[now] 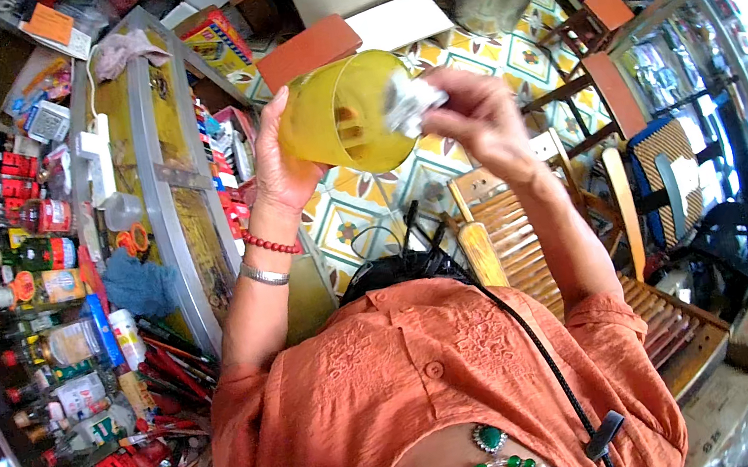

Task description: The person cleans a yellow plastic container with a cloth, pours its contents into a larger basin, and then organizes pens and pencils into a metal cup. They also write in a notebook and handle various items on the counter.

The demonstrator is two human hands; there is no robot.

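A yellow translucent container [322, 111] is held up before my chest, tilted on its side, its round end towards the right. My left hand [276, 153] grips it at the left end, the thumb along its upper side. Between the fingers of my right hand [477, 118] is a crumpled white wad [408, 106], perhaps tissue or cloth, which lies against the container's right end. This wad and the right fingers are blurred. Brownish marks show through the yellow wall; I cannot tell whether they are inside or reflected.
To the left stands a metal-framed counter [157, 174] bearing a white power strip [99, 162], orange-handled scissors [133, 240] and a blue cloth [141, 280]. Beyond are shelved bottles [52, 256]. A slatted wooden chair [514, 239] stands at right, and a bin with an orange rim [491, 3] farther off.
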